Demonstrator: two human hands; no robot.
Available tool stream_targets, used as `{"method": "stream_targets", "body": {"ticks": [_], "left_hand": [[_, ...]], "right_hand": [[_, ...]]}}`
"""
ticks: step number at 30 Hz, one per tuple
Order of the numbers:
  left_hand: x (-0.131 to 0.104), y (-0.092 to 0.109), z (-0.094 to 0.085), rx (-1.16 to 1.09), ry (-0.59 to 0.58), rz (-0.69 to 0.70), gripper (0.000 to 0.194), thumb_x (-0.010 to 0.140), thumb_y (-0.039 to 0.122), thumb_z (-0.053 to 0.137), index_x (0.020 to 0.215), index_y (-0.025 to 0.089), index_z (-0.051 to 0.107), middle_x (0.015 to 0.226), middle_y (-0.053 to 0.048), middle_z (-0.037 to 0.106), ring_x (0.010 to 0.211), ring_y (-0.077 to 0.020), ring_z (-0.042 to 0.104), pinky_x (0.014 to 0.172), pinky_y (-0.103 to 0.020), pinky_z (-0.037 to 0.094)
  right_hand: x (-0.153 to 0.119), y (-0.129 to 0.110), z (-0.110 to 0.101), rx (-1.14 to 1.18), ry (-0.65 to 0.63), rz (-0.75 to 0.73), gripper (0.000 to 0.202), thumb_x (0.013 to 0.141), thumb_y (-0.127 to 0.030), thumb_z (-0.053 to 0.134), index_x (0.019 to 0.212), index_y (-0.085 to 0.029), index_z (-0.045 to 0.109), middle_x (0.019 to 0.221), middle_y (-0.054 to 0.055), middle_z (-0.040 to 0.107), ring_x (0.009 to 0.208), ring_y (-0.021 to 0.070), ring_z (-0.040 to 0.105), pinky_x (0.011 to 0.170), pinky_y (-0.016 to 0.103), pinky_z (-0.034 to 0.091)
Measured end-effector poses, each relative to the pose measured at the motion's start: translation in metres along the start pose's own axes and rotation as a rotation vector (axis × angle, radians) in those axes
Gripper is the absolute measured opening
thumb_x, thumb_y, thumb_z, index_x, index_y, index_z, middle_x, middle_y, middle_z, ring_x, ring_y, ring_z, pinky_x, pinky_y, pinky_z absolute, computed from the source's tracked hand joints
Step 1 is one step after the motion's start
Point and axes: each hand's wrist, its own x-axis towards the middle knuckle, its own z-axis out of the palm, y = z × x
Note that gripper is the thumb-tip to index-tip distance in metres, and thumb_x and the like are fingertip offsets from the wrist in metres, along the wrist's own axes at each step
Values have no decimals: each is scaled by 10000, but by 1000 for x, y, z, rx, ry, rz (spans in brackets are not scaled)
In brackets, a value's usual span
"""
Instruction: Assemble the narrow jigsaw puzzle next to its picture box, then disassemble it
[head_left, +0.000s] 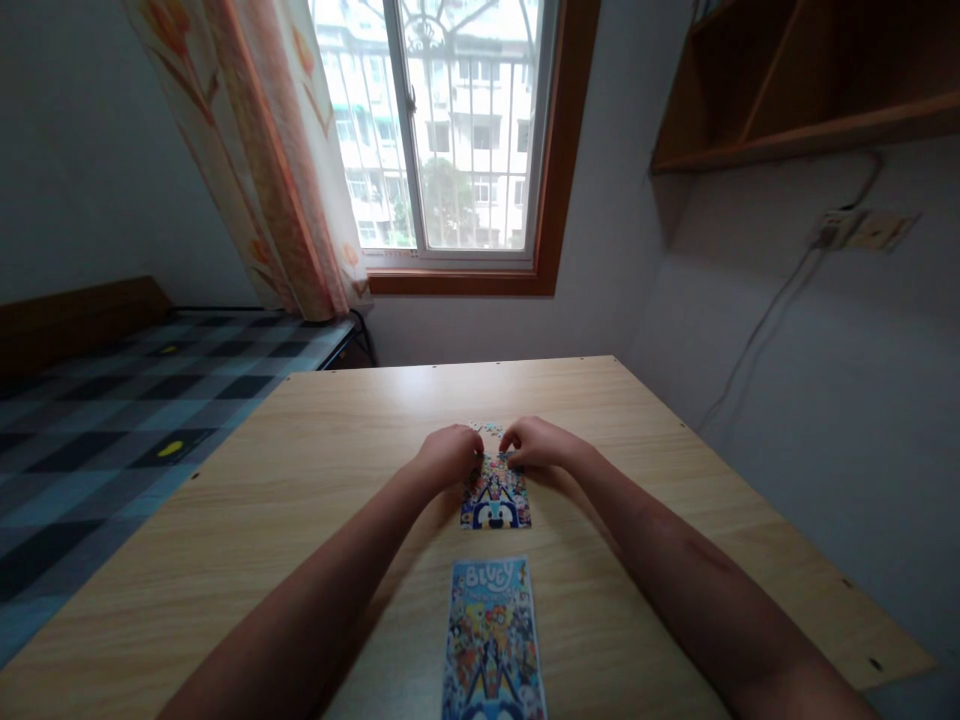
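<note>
A partly assembled jigsaw puzzle (495, 508) lies flat on the table, with a blue cartoon dog's face along its near edge. My left hand (452, 455) rests at its upper left, fingers curled in together. At the upper right, my right hand (538, 443) bends thumb and forefinger toward each other over the puzzle's far edge. Whatever either hand pinches is too small or hidden to see. Just beyond, between the hands, are several loose puzzle pieces (491, 430). Closer to me lies a Bluey picture sheet or box (491, 630) with a matching design.
The light wooden table (315, 480) reaches toward a window (465, 130) with a flowered curtain (270, 150). A bed with a checked cover (127, 400) stands to the left. On the right wall are a wooden shelf (810, 125) and a socket with a cable (832, 230).
</note>
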Motion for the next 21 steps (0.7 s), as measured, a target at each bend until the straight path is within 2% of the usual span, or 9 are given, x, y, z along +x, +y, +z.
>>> {"method": "stream_targets", "body": {"ticks": [4,14,21], "left_hand": [[3,-5,2,-43,35,4,245,792,171,653,986,233,791,1072,-68,764,1002,-229,681,815,-277,498],[10,-18,8,-247,38,11,184,729,75,627,829,185,735,891,-15,758,791,-159,652,685,-230,438],[15,-32,11,-351,95,-14,147,819,198,633,922,187,738,906,-27,759,784,-155,649,684,-232,445]], "right_hand": [[0,1,1,35,19,-12,295,789,-191,712,1063,-190,820,946,38,774,789,139,652,666,191,424],[4,12,6,138,1,-61,238,799,-168,696,1000,-160,821,882,38,774,732,126,634,652,190,421],[8,20,10,294,69,-90,215,780,-164,693,954,-145,819,867,42,777,753,138,643,684,210,441]]}}
